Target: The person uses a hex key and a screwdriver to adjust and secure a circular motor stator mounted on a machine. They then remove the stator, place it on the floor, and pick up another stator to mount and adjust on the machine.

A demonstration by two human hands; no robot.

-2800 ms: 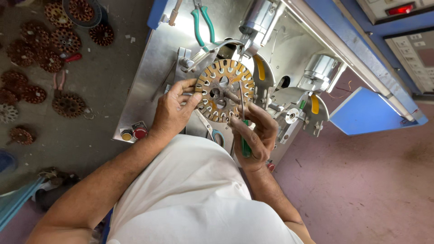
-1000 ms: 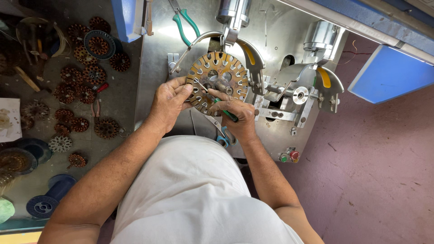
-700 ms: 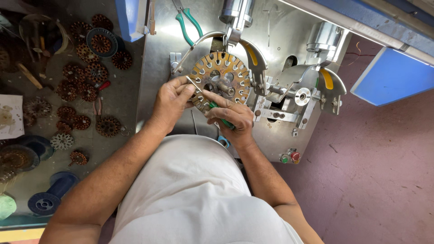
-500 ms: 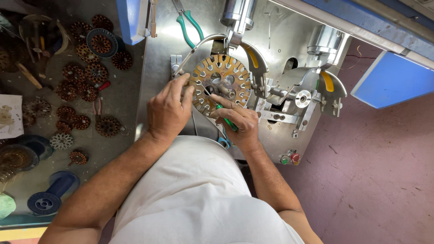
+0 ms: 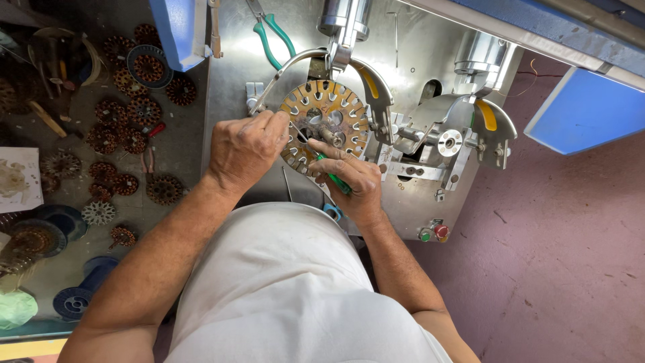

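A round brass-coloured slotted stator disc (image 5: 336, 107) sits mounted on a steel winding machine (image 5: 430, 60). My left hand (image 5: 245, 146) rests against the disc's left edge, fingers pinched at its rim. My right hand (image 5: 353, 178) is closed on a green-handled screwdriver (image 5: 334, 177), its thin shaft reaching up to the dark hub at the disc's centre. A curved metal arm (image 5: 289, 67) arcs over the disc's top left.
Green-handled pliers (image 5: 272, 37) lie on the steel plate above the disc. Several copper-wound stators (image 5: 127, 134) are scattered on the dark bench at left, with blue spools (image 5: 74, 299) lower left. Red and green buttons (image 5: 433, 233) sit at the machine's front edge. A blue panel (image 5: 584, 111) stands at right.
My left hand has stayed on the disc's left rim. My right hand shifted slightly, keeping the screwdriver tip at the disc's hub. The view has tilted a little.
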